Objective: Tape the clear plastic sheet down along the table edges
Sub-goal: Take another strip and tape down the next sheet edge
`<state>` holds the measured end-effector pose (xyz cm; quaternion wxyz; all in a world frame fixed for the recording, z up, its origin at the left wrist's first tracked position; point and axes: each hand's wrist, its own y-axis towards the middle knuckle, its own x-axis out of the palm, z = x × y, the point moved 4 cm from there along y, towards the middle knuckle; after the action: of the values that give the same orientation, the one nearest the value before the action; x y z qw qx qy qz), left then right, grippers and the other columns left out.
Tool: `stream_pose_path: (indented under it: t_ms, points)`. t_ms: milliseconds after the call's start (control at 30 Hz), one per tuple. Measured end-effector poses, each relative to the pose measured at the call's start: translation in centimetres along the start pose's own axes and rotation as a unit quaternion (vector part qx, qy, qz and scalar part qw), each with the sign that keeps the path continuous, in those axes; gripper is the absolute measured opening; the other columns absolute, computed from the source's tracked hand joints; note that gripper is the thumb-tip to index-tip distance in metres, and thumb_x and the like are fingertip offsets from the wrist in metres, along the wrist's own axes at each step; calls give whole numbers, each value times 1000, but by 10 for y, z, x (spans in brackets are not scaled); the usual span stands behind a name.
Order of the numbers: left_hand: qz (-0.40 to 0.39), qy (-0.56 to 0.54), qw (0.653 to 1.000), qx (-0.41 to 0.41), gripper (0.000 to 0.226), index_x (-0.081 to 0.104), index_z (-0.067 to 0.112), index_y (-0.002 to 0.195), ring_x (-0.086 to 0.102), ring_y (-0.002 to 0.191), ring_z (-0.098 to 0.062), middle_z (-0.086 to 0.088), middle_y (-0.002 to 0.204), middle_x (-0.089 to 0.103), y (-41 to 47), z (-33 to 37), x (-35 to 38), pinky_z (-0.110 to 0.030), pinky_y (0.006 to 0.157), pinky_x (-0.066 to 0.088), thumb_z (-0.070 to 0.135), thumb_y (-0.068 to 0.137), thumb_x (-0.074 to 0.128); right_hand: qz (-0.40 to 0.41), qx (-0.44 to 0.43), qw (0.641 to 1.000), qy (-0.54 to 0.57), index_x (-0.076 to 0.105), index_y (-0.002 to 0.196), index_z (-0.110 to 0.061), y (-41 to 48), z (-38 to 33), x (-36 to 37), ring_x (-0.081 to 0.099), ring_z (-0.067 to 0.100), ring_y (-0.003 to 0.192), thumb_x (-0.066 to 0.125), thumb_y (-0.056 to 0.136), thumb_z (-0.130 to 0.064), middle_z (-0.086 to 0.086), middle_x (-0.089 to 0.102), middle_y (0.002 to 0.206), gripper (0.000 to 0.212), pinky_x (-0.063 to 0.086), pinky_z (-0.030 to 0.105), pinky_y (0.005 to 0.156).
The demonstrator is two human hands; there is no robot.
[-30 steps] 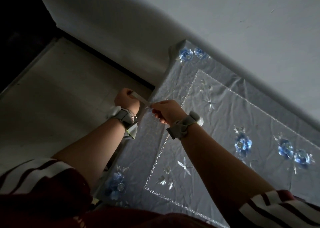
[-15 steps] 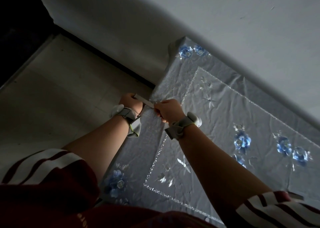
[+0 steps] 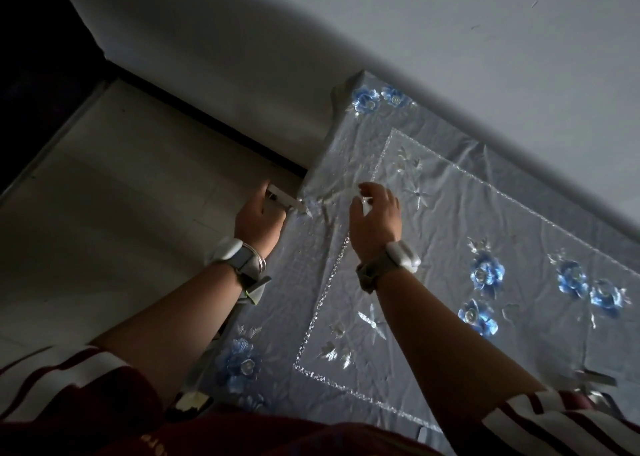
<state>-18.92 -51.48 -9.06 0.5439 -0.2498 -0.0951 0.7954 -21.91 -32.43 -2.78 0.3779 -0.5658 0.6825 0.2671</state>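
A clear plastic sheet (image 3: 450, 220) with blue flowers and a silver border lies over the table. A short strip of tape (image 3: 285, 201) runs from beyond the table's left edge onto the sheet. My left hand (image 3: 258, 218) is off the left edge and grips the strip's outer end. On the sheet just right of the strip's inner end, my right hand (image 3: 375, 213) rests with spread fingers, palm down, holding nothing.
A grey wall (image 3: 450, 39) runs along the table's far side. Pale floor (image 3: 104, 195) lies to the left below the edge. Another tape piece (image 3: 595, 379) shows at the near right edge. Tape also sits on the near left corner (image 3: 192, 400).
Both hands held the tape strip stretched between them beside the edge. The right hand has let go and moved right onto the sheet with fingers apart. The left hand keeps the strip's end.
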Motion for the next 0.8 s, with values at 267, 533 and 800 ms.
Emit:
stream_pose_path:
  t_ms: [267,533,800]
  points:
    - [-59,28,998,9,78,39,22,138,56,114,-12,1,124,62,-3,-7,2,-31,101,45,46,69,67,-1,-101,984,-148,40,139,-20,-26,29,16,28,19,140,44,93,-31,-1,39,149,47,20,36,113]
    - [-47,78,995,37,73,32,20,142,54,120,-22,-5,134,55,-8,-2,4,-35,103,43,40,79,65,-5,-98,983,-156,38,141,-19,-26,27,19,25,20,142,42,95,-30,1,35,151,47,17,36,116]
    - [-59,169,977,115,65,29,10,143,48,126,-30,-15,140,48,-15,18,7,-30,102,34,31,88,57,0,-90,982,-166,36,142,-19,-27,25,18,23,18,143,39,96,-30,0,33,152,47,14,34,118]
